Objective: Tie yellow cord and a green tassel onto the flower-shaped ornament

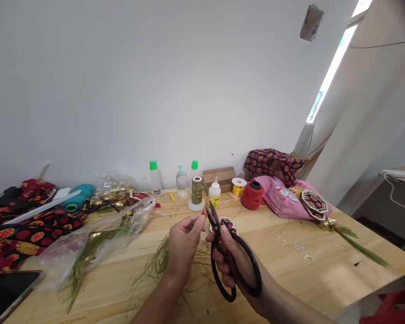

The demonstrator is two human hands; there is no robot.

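Observation:
Over the middle of the wooden table, my left hand pinches a small bit of red and yellow cord between thumb and fingertips. My right hand is wrapped round black-handled scissors. Their blades point up and stand slightly apart, close beside the cord; whether they touch it I cannot tell. Partly hidden behind the scissors lies a dark patterned ornament piece with a pale scalloped edge. Loose green threads spread on the table under my left wrist.
Along the wall stand an olive thread spool, a white glue bottle, a yellow cord spool and a red thread cone. A pink bag sits right. Plastic bags, patterned cloth and a phone lie left.

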